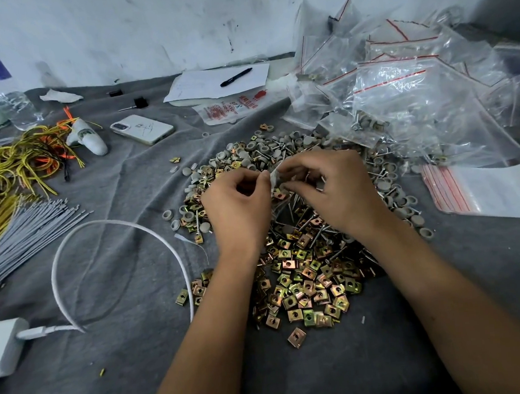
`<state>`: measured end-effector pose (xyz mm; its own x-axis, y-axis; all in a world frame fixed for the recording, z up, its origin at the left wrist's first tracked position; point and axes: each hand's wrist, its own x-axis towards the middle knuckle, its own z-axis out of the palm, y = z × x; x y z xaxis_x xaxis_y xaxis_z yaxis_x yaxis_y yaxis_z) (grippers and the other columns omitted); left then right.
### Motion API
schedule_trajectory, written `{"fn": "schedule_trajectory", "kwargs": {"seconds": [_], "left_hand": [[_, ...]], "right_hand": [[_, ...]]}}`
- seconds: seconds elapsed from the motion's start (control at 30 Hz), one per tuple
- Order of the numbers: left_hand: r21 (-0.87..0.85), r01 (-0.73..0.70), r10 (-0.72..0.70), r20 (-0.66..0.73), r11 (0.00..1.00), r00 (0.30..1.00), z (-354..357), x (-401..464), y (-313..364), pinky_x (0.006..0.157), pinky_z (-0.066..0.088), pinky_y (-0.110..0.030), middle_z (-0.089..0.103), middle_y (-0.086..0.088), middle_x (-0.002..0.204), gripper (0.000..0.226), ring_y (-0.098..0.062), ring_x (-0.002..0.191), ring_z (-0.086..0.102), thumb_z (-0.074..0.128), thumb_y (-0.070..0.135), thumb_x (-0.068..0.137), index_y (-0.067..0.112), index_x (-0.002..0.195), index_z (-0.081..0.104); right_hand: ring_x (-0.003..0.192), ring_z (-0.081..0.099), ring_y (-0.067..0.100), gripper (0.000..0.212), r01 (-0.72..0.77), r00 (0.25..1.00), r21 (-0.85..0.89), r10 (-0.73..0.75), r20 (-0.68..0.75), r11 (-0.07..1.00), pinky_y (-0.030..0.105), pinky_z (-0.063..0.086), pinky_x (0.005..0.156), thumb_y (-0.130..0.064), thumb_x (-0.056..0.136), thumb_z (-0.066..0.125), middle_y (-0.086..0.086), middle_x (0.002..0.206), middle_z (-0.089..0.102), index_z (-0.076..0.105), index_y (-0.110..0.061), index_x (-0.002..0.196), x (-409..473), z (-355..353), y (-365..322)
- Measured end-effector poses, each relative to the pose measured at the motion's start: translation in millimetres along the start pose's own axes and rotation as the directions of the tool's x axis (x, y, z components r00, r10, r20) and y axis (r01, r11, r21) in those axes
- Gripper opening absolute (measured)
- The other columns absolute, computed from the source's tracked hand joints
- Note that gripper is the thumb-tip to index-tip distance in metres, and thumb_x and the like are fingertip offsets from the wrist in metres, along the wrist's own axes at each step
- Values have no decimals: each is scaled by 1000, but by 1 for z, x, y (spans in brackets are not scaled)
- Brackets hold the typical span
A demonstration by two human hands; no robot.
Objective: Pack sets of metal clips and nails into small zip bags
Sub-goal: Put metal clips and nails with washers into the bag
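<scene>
1. A small zip bag (278,184), clear thin plastic and partly hidden by the fingers, is held up between both hands just above the heap. Its top edge is pinched on either side, probably to keep the mouth spread or to press the seal; which of the two cannot be told.
2. The left hand (237,205) has its grip clamped on the bag's left edge, thumb against curled fingers. The right hand (330,187) pinches the right edge the same way.
3. Screws or nails show through the film, hanging point-down, so the bag seems already loaded.
4. Directly below lie the metal clips (304,287), flat squarish folded pieces with a brassy, iridescent plating and a hole in each. They are spilled loose within easy reach.
5. Beyond them are nails (309,224) and grey round caps (248,149), matte and button-like.
6. To the right, filled bags (401,99) are piled, crinkled and glossy with red seal lines. A flat stack of empty bags (497,191) lies close by.
7. All rests on a grey cloth covering the bench (110,194), soft enough to stop parts rolling.
</scene>
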<state>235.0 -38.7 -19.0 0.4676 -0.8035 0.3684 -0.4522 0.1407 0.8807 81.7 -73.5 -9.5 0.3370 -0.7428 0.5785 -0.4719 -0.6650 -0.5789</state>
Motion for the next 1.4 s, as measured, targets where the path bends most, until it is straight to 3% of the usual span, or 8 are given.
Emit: {"fn": "schedule_trajectory", "kwargs": {"seconds": [0.17,0.27,0.4,0.53,0.83,1.03,1.2,1.4], "left_hand": [[-5,10,-10,-3,1000,1000,1,-1,0,55,40,-10,69,11,69,15,-1,59,59,77,22,92,24,78,77],[-8,12,-12,-6,1000,1000,0,-1,1,55,41,-9,69,12,70,15,0,60,60,76,22,93,25,78,76],[0,9,-9,-21,1000,1000,0,-1,1,54,42,-9,68,14,68,18,2,60,60,76,21,92,27,76,74],[6,18,-18,-27,1000,999,0,0,1,55,41,-10,68,15,67,18,1,58,59,76,22,92,27,75,74],[-16,38,-38,-27,999,999,1,1,0,53,39,-11,67,13,63,20,2,53,56,77,23,92,29,73,73],[-26,52,-53,-21,998,998,1,2,-1,52,37,-11,63,13,60,20,3,50,53,77,24,92,29,73,73],[-27,38,-39,-19,999,999,0,1,0,53,38,-9,62,15,60,19,4,52,54,76,23,92,28,74,73],[-31,38,-38,-12,999,999,-1,1,0,52,38,-8,62,15,60,18,4,53,55,77,23,92,27,74,74]], "right_hand": [[85,68,7,16,-108,973,-67,91,-210,992,19,56,80,-8,90,75,-2,96,75,77,-12,105,1,-2,7],[98,67,18,20,-248,966,-205,225,-128,947,37,57,91,-10,90,75,4,106,74,76,-14,110,3,-3,20],[122,49,27,32,-215,971,-390,240,14,895,35,40,99,-17,93,73,5,122,66,72,-23,124,7,0,29],[131,36,31,42,-202,947,-477,295,128,855,45,41,107,-21,94,70,6,130,54,65,-29,136,12,4,30],[130,35,26,30,-217,926,-467,332,178,857,41,34,109,-37,87,78,5,127,53,72,-19,111,11,-2,26],[128,39,29,27,-175,927,-503,314,206,846,44,37,108,-38,94,69,4,119,54,70,-17,111,7,-3,22],[120,46,27,21,-178,956,-459,264,129,870,40,40,100,-32,99,65,5,116,60,73,-15,110,4,-4,22],[87,63,4,6,-275,959,-58,270,-87,960,14,48,78,-18,95,70,-12,91,66,73,-19,101,5,-10,15]]}}
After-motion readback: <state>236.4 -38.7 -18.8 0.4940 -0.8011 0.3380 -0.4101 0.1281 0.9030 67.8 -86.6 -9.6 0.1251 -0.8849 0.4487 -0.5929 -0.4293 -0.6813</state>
